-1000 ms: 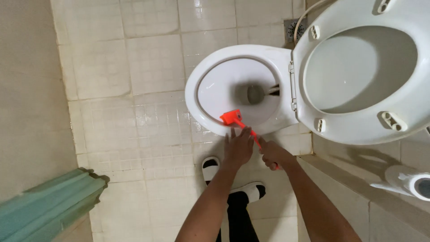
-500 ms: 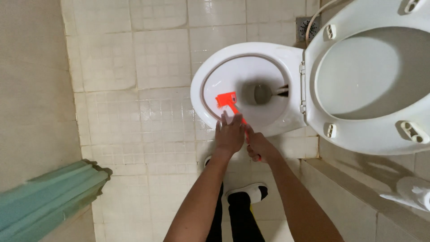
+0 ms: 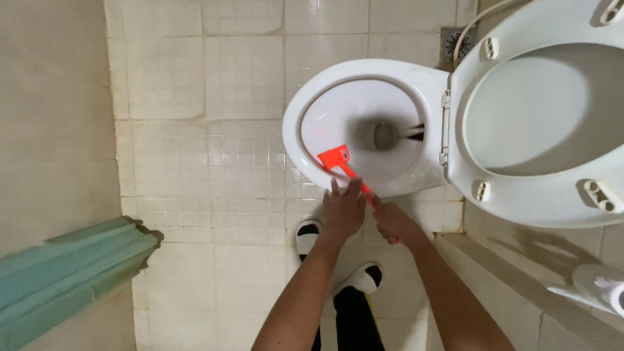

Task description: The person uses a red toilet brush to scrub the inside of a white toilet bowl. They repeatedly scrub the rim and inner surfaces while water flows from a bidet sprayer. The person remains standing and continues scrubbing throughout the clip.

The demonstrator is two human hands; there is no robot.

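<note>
While the left hand (image 3: 342, 211) lies fingers spread over the orange brush's handle, the right hand (image 3: 390, 220) is closed around that handle just beside it. Its orange brush (image 3: 335, 158) head rests inside the white toilet bowl (image 3: 305, 110), against the near rim, seat (image 3: 520, 188) raised.

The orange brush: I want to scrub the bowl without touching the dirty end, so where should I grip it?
Grip the orange brush by its thin handle, at the end nearest you, coming from the front of the toilet bowl. Its flat head sits inside the bowl and the handle slants back over the rim, where the left hand and right hand meet it.
</note>
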